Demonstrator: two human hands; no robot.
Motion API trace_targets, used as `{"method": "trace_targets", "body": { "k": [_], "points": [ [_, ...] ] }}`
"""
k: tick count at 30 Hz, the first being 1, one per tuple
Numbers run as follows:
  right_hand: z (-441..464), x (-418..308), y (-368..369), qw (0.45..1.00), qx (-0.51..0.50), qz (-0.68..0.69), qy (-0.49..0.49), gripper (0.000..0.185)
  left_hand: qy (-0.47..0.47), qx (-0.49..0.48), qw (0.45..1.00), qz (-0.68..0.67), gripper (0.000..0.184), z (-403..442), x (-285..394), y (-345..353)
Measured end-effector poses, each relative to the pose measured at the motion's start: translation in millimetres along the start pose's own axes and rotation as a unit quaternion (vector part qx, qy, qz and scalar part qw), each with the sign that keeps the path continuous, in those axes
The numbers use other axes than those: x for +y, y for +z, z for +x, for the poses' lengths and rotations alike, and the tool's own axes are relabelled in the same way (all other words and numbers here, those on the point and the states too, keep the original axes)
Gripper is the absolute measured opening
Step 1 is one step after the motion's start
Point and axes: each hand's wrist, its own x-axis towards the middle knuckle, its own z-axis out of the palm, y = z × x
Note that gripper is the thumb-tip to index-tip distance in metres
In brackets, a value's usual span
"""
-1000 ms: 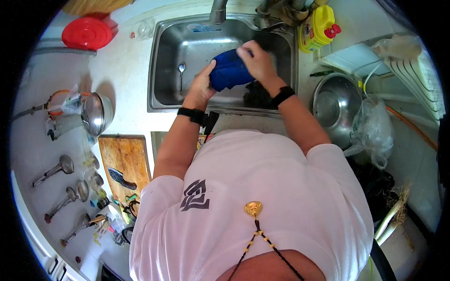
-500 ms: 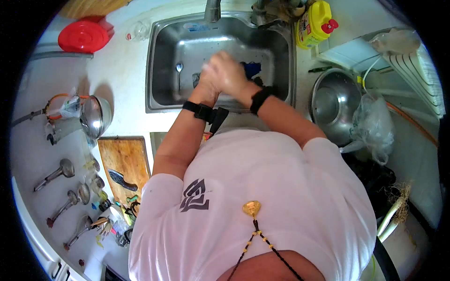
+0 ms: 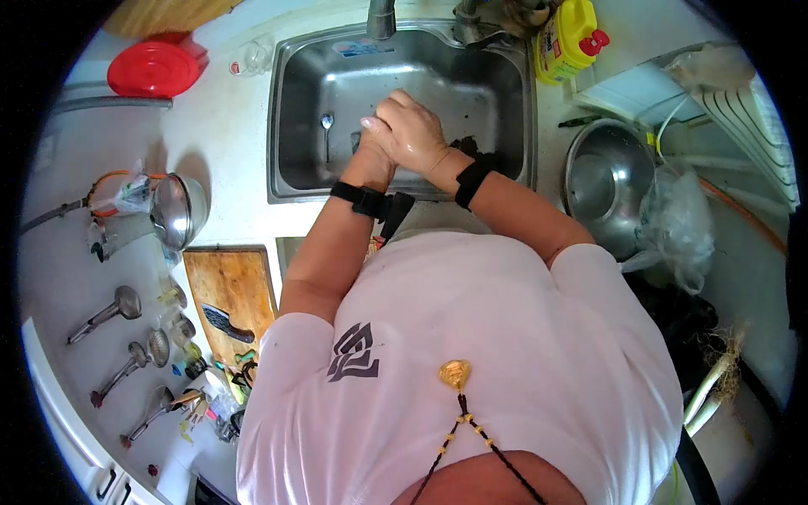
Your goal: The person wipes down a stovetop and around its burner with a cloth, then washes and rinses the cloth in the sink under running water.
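Note:
Above the sink my two hands are pressed together. My right hand lies over the left, its fingers closed round it. Only the back and wrist of my left hand show clearly; its fingers are hidden under the right. The skin looks wet. If anything is between the palms, I cannot see it. A spoon lies in the basin left of my hands. Dark clumps lie on the sink floor beside my right wrist, partly covered by it. A small greyish thing is partly hidden by my left hand.
The faucet hangs over the back of the sink. A yellow bottle stands at the right rim, and a steel bowl sits further right. On the left, a cleaver rests on a wooden cutting board.
My hands, blurred by motion earlier, now appear sharp and clasped. A dark blue patch beside my right hand is no longer visible. The whole view has shifted slightly.

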Motion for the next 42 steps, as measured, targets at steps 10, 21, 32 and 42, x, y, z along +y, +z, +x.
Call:
{"method": "trace_targets", "body": {
  "k": [10, 21, 32, 42],
  "points": [
    [2, 28, 17, 0.999, 0.050, -0.006, 0.012, 0.035, -0.256, 0.084, 0.819, -0.507, 0.034, 4, 15, 1],
    [24, 85, -12, 0.916, -0.046, 0.236, 0.322, 0.045, -0.269, -0.044, 0.898, -0.346, 0.037, -20, 58, -26],
    [2, 58, -25, 0.938, -0.295, 0.091, 0.158, 0.051, -0.231, 0.117, 0.858, -0.443, 0.022, -20, 38, -71],
    [-14, -6, 44, 0.991, 0.083, 0.037, 0.101, 0.027, -0.321, 0.229, 0.756, -0.523, 0.028, -4, -11, -81]
  ]
}}
